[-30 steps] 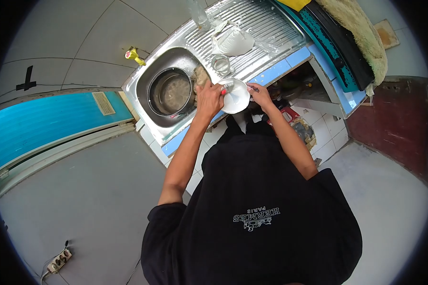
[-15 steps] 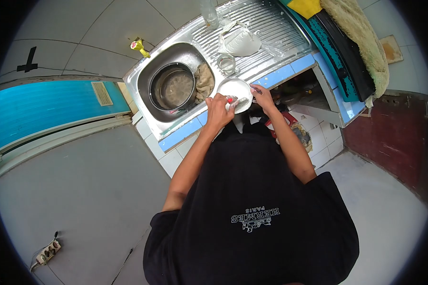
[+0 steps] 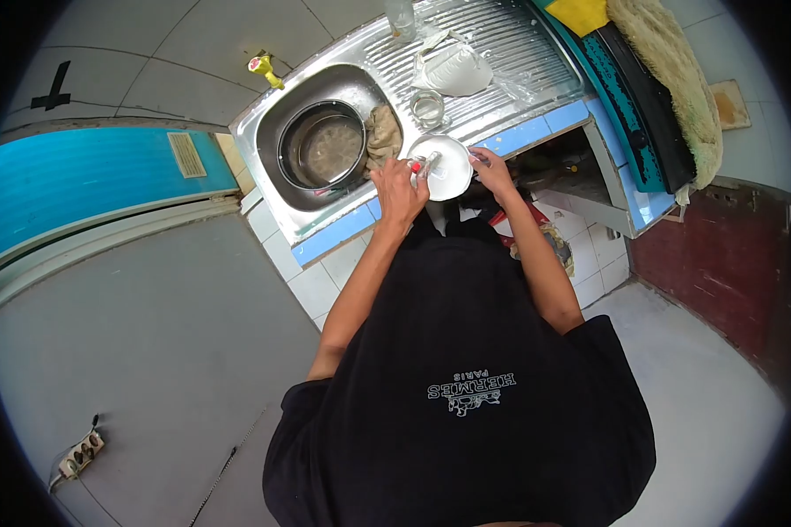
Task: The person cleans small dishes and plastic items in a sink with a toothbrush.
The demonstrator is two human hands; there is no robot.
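Note:
A white bowl (image 3: 451, 169) is held in front of the sink's edge. My right hand (image 3: 492, 173) grips its right rim with bent fingers. Over the bowl's left side, my left hand (image 3: 400, 195) pinches a small clear item with a red part (image 3: 417, 166), too small to name for sure. Just beyond the bowl, a clear glass (image 3: 427, 109) stands on the metal drainboard. To the left, the sink basin holds a dark round pot (image 3: 322, 146) with cloudy water, and a brown cloth (image 3: 383, 136) lies beside the pot.
A white plastic bag (image 3: 455, 70) and a clear bottle (image 3: 400, 19) are on the ridged drainboard (image 3: 523, 54). The yellow-handled tap (image 3: 265, 70) is behind the basin. A teal and black appliance (image 3: 620, 105) with a fluffy cloth (image 3: 668, 79) stands at right.
My left hand and the small item have shifted slightly left across the bowl, so more of its inside shows. The bowl sits a little farther right.

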